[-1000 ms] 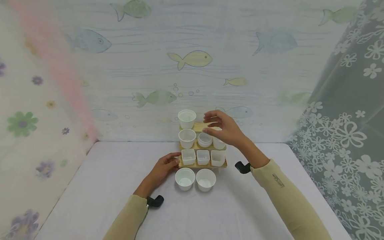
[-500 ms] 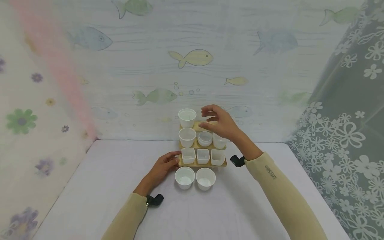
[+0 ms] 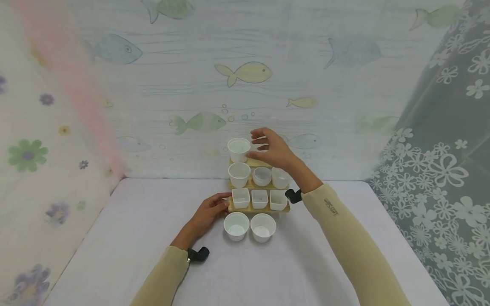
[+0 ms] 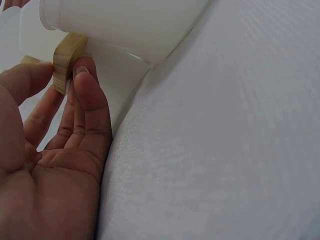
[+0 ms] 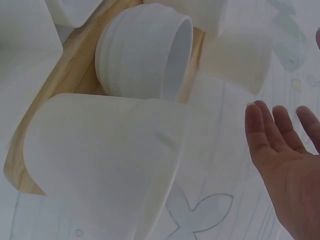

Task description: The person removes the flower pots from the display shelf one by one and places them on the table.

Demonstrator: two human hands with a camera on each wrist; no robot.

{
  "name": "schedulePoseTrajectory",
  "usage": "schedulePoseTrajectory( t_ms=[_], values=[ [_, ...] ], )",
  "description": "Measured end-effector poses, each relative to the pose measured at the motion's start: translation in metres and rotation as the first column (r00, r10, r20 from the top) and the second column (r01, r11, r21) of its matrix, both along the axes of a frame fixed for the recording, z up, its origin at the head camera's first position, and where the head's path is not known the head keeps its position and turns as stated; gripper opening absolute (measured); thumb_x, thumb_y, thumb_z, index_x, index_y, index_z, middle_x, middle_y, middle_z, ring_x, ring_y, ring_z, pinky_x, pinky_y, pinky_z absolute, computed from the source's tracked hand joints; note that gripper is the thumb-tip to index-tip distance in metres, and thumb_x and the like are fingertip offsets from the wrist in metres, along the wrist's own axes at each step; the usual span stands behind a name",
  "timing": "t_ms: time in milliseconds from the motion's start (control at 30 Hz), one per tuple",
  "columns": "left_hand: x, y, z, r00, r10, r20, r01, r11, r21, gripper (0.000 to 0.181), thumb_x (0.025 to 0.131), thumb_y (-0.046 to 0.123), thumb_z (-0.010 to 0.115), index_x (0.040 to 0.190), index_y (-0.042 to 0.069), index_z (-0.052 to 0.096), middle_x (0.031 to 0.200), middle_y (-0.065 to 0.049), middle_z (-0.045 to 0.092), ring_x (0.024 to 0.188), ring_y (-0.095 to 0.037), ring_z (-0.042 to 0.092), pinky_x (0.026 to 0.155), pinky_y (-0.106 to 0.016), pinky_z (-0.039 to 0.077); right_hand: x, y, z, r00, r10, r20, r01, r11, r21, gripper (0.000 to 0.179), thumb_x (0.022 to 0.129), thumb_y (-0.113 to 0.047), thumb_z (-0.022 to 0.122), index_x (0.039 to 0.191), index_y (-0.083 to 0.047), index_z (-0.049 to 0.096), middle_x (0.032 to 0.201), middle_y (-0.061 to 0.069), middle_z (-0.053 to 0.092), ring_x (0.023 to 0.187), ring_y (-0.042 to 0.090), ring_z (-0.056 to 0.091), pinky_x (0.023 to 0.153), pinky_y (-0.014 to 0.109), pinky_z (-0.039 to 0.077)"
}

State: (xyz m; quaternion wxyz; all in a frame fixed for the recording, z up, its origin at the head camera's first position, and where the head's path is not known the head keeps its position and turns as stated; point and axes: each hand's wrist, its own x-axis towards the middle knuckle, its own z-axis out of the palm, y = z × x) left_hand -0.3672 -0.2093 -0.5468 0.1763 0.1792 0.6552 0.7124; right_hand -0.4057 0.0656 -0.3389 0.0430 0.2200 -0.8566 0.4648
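Observation:
A tiered wooden stand carries several white plastic cups in rows. My left hand grips the left end of its lowest step; in the left wrist view the thumb and fingertips meet the wooden board end. My right hand is raised at the top step, fingers parted and slightly bent, holding nothing. Just left of it stands a round cup on the top step. In the right wrist view the fingers appear apart from that cup.
The middle step bears a tall round cup, a short jar and another cup. Square cups line the lowest step. Two round cups stand in front on the white tablecloth. A fish-patterned curtain hangs behind.
My right hand has moved left and slightly away from me, towards the cup on the top step. My left hand and the cups have stayed in place.

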Motion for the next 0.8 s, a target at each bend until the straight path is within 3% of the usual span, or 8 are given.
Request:
schedulePoseTrajectory(
  t_ms=[800],
  values=[
    [-0.001,0.0,-0.002,1.0,0.004,0.001,-0.004,1.0,-0.006,0.044,0.109,0.017,0.062,0.15,0.005,0.055,0.115,-0.009,0.069,0.104,-0.019,0.068,0.087,-0.028,0.059,-0.017,-0.028,-0.01,0.996,-0.075,0.058,0.068,0.992,0.106,0.082,0.09,-0.027,0.088,0.154,-0.002,0.044,0.149,0.018,0.05,0.133,0.034,0.058,0.11,0.042,0.051]
  ],
)
